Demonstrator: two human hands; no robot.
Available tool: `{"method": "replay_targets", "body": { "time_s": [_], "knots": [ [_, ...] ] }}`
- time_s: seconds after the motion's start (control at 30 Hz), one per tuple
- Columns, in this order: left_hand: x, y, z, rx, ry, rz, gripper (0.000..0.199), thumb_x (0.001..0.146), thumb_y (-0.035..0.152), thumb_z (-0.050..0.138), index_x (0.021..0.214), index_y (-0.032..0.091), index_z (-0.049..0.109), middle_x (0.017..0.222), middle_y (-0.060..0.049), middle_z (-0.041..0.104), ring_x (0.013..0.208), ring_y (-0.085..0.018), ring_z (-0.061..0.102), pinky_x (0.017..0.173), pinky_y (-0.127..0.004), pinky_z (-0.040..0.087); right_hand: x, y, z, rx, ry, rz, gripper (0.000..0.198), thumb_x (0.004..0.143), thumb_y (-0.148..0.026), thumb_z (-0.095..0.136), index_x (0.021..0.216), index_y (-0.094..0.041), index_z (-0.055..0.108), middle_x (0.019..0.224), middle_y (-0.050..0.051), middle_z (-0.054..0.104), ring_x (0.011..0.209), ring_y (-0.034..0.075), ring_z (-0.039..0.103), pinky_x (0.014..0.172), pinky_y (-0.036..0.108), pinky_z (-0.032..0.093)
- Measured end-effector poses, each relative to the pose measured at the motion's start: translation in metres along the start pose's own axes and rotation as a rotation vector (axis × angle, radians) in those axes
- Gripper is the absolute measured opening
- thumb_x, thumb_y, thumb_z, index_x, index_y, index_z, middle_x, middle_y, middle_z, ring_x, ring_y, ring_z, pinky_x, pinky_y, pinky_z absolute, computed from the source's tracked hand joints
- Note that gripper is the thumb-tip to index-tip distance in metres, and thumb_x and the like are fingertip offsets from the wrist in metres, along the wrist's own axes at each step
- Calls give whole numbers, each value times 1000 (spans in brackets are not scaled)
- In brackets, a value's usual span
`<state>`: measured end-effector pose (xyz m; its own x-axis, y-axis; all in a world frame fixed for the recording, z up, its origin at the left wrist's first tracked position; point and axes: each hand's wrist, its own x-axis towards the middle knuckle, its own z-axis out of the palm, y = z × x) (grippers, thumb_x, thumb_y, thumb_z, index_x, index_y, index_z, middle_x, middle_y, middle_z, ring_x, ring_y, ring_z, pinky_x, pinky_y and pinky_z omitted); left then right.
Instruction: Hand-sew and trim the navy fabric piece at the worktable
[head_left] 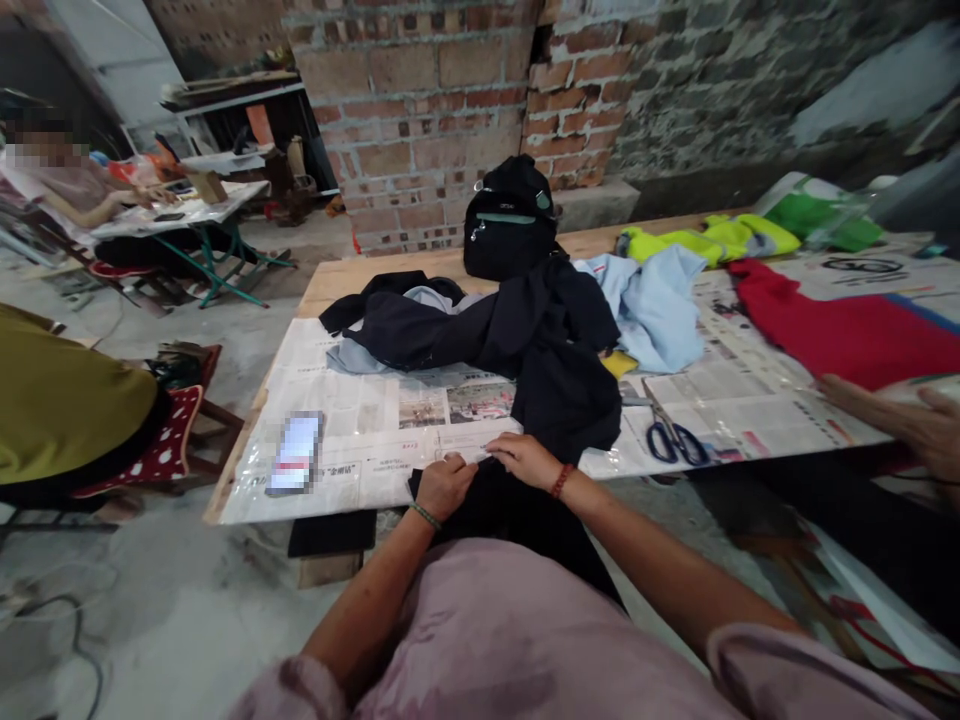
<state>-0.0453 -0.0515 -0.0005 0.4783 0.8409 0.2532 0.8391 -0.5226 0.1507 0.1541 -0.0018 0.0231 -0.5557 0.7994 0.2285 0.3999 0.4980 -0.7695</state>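
Observation:
At the table's front edge, my left hand [448,485] and my right hand [527,461] pinch the edge of a dark navy garment [566,395], their fingertips close together. Part of the cloth hangs over the edge toward my lap; the rest lies bunched across the newspaper. What exactly sits between the fingertips is too small to make out. Beneath the dark cloth a grey cloth [356,357] shows at the left. Right of the garment lie scissors [675,437] with dark blue handles, apart from my hands. A phone [296,452] with a lit screen lies left of my left hand.
The table is covered with newspaper [367,425]. Behind the garment stands a black backpack [510,220]. Light blue cloth [652,305], yellow-green cloth [712,238] and red cloth [840,325] lie to the right, near another person's hands [900,425]. Other people sit at the left.

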Motion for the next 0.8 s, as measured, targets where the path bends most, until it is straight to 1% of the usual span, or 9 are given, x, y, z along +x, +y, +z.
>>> {"method": "replay_targets", "body": {
  "time_s": [0.07,0.13,0.2,0.37,0.6,0.8],
  "knots": [
    [0,1,-1,-27,-1,-14,26,89,26,37,96,25,62,80,-6,56,68,-13,50,59,-24,39,-2,-1,3,-133,-59,-47,22,80,-15,47,88,-21,67,82,5,60,75,14,56,71,26,45],
    [1,1,-3,-36,-17,-27,25,88,25,38,95,25,63,80,-5,55,67,-13,50,60,-24,39,-4,1,6,-224,-81,-39,22,81,-15,47,90,-21,67,82,6,58,76,14,55,71,26,45],
    [1,2,-4,-13,-43,-30,25,88,25,39,95,25,63,81,-5,55,67,-13,49,61,-24,39,-6,3,8,-267,-84,-28,21,81,-15,48,90,-20,66,82,6,56,75,14,55,70,25,45],
    [1,2,-3,55,-59,-17,28,89,26,36,98,26,62,82,-5,57,67,-13,50,60,-24,38,-9,8,8,-276,-71,-38,21,81,-13,48,88,-19,66,81,5,55,76,14,54,73,24,45],
    [2,2,-4,22,-32,0,28,89,27,36,97,24,63,82,-6,58,68,-14,52,58,-24,38,-10,8,8,-281,-73,-69,23,80,-10,46,86,-18,66,80,5,55,75,14,54,72,25,46],
    [2,2,-3,60,-31,9,30,90,28,34,100,24,62,83,-6,59,71,-14,54,59,-23,40,-10,4,7,-322,-103,-40,23,80,-11,45,85,-18,66,80,6,54,73,13,53,71,24,45]
  ]
}}
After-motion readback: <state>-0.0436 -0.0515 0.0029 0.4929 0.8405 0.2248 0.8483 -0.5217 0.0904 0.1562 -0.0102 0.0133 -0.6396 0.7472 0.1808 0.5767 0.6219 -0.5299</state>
